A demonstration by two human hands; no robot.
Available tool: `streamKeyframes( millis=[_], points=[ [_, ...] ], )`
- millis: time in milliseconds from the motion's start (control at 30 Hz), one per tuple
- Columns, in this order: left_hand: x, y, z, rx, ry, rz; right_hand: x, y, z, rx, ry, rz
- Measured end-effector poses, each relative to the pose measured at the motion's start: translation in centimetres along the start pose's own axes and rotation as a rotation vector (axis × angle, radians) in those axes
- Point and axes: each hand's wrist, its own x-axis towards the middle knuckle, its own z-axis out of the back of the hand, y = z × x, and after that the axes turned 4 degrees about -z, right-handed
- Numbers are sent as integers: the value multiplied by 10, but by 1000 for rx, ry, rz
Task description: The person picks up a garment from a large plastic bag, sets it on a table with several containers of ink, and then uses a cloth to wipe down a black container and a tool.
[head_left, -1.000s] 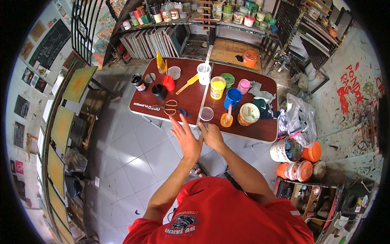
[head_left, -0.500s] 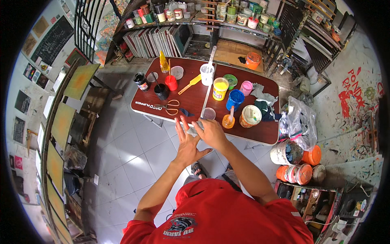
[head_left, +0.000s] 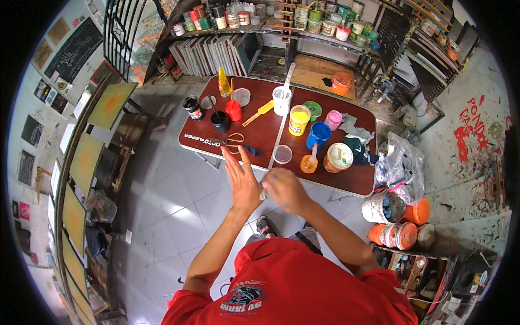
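Observation:
In front of the table's near edge my left hand [head_left: 244,185] is held up open, its fingers stretched out. A small grey rag [head_left: 264,192] shows between my two hands, beside the left palm. My right hand [head_left: 286,190], blurred by motion, is closed around that rag with its fingers bent; most of the rag is hidden. Just beyond my hands, on the dark red table [head_left: 238,89], lie scissors [head_left: 230,142], a dark blue scrap of cloth [head_left: 252,151] and a clear round lid [head_left: 282,154]. An orange cup [head_left: 309,164] with a stick in it stands near my right hand.
Paint tubs stand on the table: yellow [head_left: 298,124], blue [head_left: 318,135], white [head_left: 339,157], red [head_left: 233,111] and black [head_left: 220,123]. Buckets [head_left: 383,207] and a plastic bag [head_left: 405,165] are at the right. A rack of yellowish-green panels [head_left: 85,162] runs along the left.
My right hand has moved down and a little right, from the left hand's fingers to beside its palm. The left hand has turned more upright with its fingers straighter.

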Motion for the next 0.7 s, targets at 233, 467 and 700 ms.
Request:
streamKeyframes(
  millis=[233,467,700],
  points=[
    [18,2,15,1,135,-557,-21,-20,-9,489,674,-693],
    [27,2,10,-7,323,-618,-8,-33,1,634,1016,-1000],
    [-6,8,-24,-541,503,204,-7,-49,18,-142,44,-915]
  ],
)
